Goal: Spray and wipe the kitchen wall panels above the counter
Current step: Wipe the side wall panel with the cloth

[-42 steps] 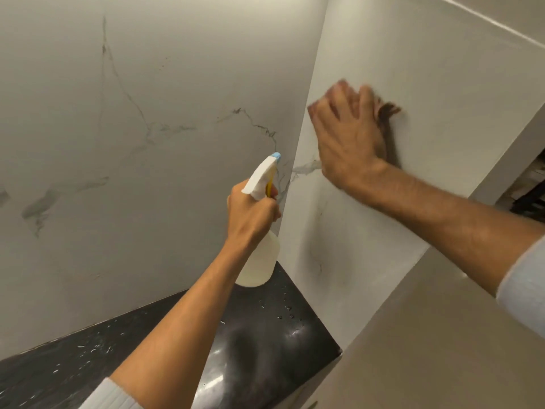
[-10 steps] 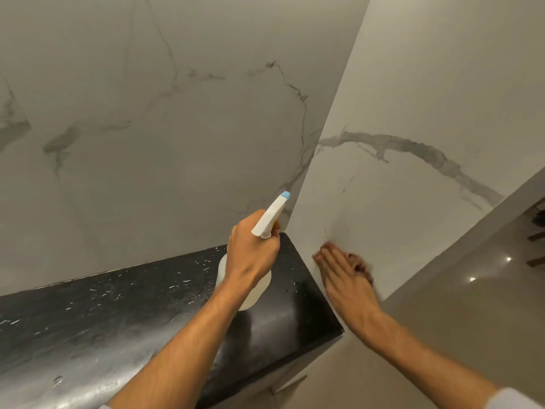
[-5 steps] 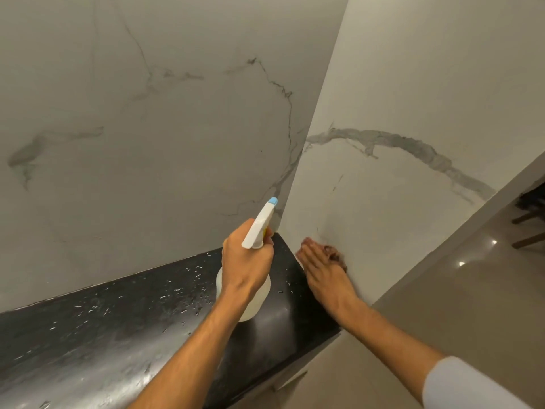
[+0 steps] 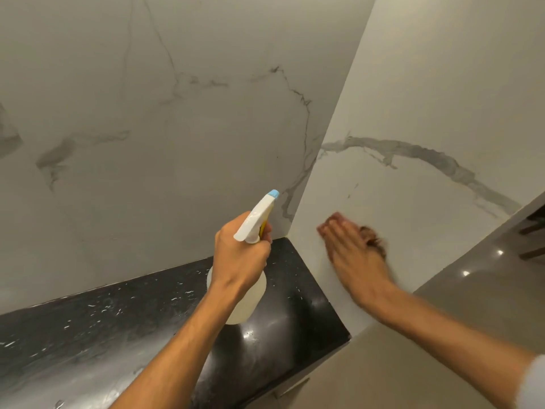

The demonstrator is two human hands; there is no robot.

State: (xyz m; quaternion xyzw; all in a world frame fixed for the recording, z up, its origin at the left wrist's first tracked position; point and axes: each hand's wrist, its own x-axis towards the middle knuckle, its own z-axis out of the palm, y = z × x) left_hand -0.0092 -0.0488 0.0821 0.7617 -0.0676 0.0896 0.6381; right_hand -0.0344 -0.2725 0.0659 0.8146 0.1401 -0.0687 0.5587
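Cloth (image 4: 373, 240) is seeming soft and limp to us, so we are pressing it flat against the side wall panel (image 4: 413, 98) just above the counter (image 4: 88, 335), our right hand (image 4: 351, 252) lying nearly straight-fingered over it. Our left hand (image 4: 239, 261) is curling round the neck of the spray bottle (image 4: 240, 305), probably light, slick plastic, holding it above the counter, nozzle toward the corner.
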